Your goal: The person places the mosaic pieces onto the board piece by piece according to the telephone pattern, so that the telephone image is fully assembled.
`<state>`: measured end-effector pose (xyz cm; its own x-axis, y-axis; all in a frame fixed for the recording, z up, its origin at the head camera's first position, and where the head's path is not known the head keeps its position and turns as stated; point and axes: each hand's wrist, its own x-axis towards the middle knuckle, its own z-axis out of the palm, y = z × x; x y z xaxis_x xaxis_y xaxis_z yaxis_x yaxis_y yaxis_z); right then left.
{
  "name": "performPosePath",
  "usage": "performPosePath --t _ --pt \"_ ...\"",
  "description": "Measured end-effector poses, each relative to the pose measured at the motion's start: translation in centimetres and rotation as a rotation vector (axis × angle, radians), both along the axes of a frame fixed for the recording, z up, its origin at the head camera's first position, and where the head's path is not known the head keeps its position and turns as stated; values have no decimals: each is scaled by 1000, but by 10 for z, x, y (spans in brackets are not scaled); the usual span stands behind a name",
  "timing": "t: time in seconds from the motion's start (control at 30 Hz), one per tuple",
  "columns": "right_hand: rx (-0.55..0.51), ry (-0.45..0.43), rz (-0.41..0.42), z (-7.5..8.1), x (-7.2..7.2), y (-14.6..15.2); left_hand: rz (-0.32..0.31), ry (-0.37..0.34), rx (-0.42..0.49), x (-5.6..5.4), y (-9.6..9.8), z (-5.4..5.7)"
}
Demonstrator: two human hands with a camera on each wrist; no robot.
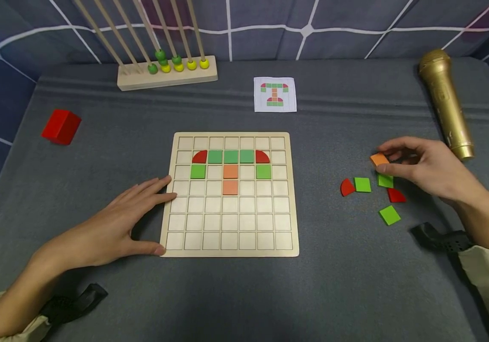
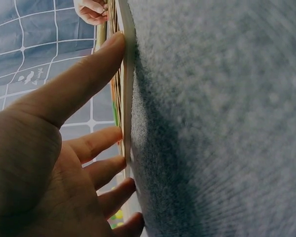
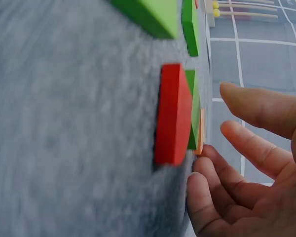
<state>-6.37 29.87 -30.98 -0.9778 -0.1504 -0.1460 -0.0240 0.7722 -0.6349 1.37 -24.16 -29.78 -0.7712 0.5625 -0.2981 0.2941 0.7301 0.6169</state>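
A square wooden grid board [image 1: 230,223] lies mid-table, with red, green and orange tiles set in its upper squares. My left hand [image 1: 125,223] rests against its left edge, fingers spread, the thumb at the lower left corner. At the right, my right hand [image 1: 428,164] is over a loose orange tile [image 1: 379,159], thumb and index finger around it with a gap between. In the right wrist view the orange tile [image 3: 202,131] lies low behind a green tile [image 3: 193,108] and a red piece [image 3: 173,116], the lower fingertips close to it.
Loose green tiles [image 1: 389,215] and red pieces [image 1: 347,187] lie around the right hand. A gold microphone [image 1: 447,104] is at the far right. A pattern card [image 1: 275,108] lies behind the board, a bead-rod stand [image 1: 167,80] at the back, a red block [image 1: 61,127] at left.
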Motion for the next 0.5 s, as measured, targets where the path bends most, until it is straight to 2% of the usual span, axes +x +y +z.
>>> performPosePath --t 0.17,0.3,0.5 --pt "-39 -30 9 1 0 -3 1 -8 3 0 1 0" --pt "-37 -5 32 0 1 -8 1 -10 3 -1 1 0" --pt "-30 55 116 -3 0 -14 7 -19 -9 -1 0 1"
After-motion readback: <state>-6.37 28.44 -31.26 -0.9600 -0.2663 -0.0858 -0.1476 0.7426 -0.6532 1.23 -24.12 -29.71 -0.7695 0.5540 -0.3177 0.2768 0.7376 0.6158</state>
